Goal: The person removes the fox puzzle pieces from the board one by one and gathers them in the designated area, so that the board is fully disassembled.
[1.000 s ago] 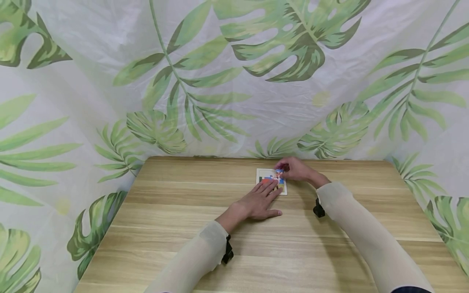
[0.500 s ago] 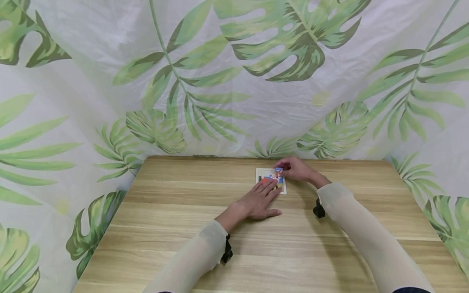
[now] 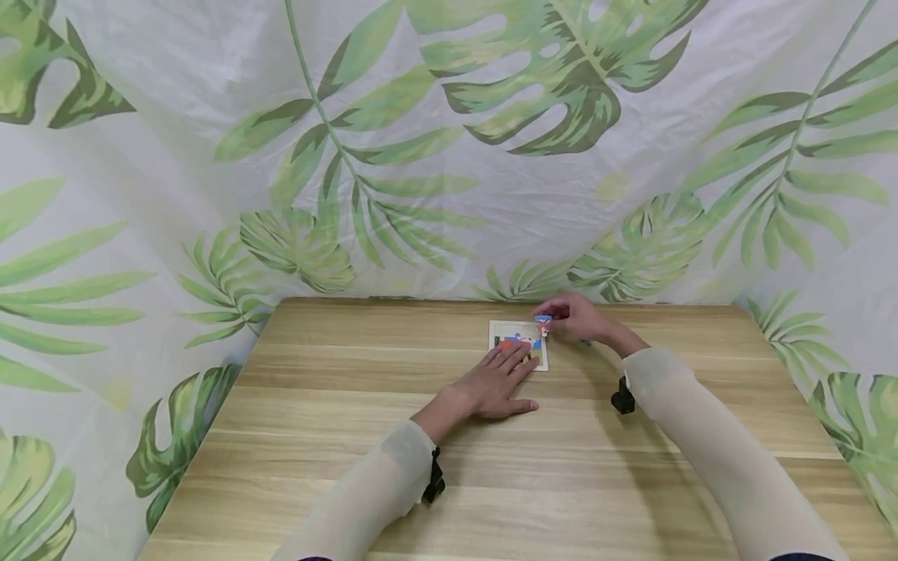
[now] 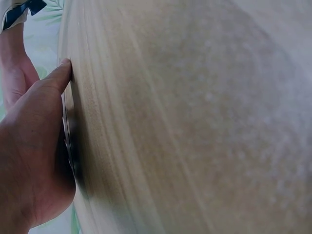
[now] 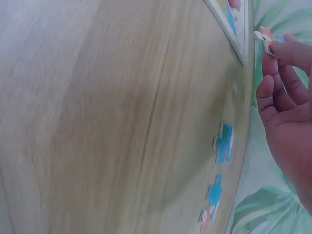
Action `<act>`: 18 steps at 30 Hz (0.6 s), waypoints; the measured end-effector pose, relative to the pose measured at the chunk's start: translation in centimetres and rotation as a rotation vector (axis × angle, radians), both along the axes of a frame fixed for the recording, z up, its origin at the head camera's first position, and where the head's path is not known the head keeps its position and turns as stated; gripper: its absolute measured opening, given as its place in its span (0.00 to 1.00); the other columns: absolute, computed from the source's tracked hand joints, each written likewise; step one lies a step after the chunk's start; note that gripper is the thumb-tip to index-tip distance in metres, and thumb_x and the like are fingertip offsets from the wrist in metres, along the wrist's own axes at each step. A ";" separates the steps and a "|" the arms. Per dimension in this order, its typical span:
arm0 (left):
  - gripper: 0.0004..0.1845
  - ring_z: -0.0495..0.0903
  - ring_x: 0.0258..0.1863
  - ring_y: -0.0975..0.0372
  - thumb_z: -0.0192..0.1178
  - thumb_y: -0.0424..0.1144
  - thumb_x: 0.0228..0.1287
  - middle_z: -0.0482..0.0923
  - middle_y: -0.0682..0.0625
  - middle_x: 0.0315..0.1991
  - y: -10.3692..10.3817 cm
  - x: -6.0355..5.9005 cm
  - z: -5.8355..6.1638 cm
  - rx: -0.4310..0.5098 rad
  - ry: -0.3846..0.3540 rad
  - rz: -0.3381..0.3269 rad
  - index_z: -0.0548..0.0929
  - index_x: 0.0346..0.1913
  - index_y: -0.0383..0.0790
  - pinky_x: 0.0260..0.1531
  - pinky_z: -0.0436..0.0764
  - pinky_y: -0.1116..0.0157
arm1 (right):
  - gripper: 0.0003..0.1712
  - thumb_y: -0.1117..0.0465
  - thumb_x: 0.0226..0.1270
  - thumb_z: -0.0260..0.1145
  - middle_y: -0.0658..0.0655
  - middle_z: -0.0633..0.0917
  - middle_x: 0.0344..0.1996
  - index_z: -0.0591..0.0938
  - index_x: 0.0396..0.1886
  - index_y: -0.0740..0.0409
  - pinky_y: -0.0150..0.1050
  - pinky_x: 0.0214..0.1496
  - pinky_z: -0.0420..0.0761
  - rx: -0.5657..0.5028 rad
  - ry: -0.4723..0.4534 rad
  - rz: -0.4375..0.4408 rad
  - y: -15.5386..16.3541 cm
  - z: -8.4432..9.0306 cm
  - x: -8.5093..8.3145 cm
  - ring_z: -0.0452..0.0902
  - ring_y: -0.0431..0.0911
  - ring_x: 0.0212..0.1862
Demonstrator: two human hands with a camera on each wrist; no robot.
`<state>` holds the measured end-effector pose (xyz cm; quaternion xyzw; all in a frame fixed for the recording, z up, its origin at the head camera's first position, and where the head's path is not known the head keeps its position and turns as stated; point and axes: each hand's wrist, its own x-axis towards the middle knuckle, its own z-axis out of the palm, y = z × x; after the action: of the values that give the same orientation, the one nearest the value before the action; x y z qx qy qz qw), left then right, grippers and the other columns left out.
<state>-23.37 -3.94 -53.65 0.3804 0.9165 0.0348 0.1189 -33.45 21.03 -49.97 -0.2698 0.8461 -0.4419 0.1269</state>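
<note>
My right hand (image 3: 578,318) pinches a small jigsaw piece (image 3: 543,323) between thumb and fingertips, over the top right corner of a picture puzzle. The piece (image 5: 266,39) shows orange, white and blue in the right wrist view, raised off the table. The puzzle's cream frame (image 3: 496,326) lies flat near the table's back edge, with a colourful picture partly assembled in it. My left hand (image 3: 494,383) rests flat, fingers spread over the lower part of the puzzle and covering some of it. In the left wrist view that hand (image 4: 36,141) lies along the tabletop.
Loose jigsaw pieces lie on the table right of the frame: a blue-green one (image 5: 224,144), a blue one (image 5: 214,190) and an orange-white one (image 5: 207,218). My right hand mostly hides them in the head view. A leaf-print cloth (image 3: 393,156) hangs behind the wooden table (image 3: 337,405).
My right hand has lifted the jigsaw piece from the puzzle's top right area and moved slightly right with it. The left hand has stayed in place.
</note>
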 end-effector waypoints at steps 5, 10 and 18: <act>0.45 0.36 0.87 0.55 0.40 0.71 0.80 0.37 0.47 0.88 0.0 0.2 0.3 -0.004 0.032 -0.012 0.47 0.88 0.50 0.84 0.40 0.53 | 0.18 0.70 0.72 0.71 0.69 0.89 0.49 0.85 0.60 0.71 0.40 0.38 0.82 0.016 -0.016 -0.018 1.2 0.4 0.2 0.84 0.54 0.40; 0.46 0.36 0.87 0.55 0.39 0.72 0.80 0.36 0.47 0.88 -0.1 0.1 0.2 -0.008 0.042 -0.013 0.47 0.88 0.51 0.84 0.40 0.53 | 0.19 0.71 0.73 0.70 0.70 0.88 0.51 0.84 0.61 0.72 0.37 0.38 0.82 0.025 -0.049 -0.043 2.6 0.5 0.3 0.82 0.48 0.38; 0.45 0.36 0.87 0.55 0.39 0.72 0.80 0.35 0.46 0.88 -0.1 0.1 0.3 -0.018 0.051 -0.019 0.46 0.88 0.51 0.84 0.40 0.52 | 0.19 0.71 0.72 0.70 0.70 0.89 0.46 0.84 0.60 0.73 0.34 0.34 0.78 0.044 -0.041 -0.056 4.6 1.0 0.9 0.79 0.46 0.33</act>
<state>-23.30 -4.00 -53.40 0.3889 0.9158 0.0158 0.0991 -32.59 25.65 -48.98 -0.2341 0.8601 -0.4318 0.1376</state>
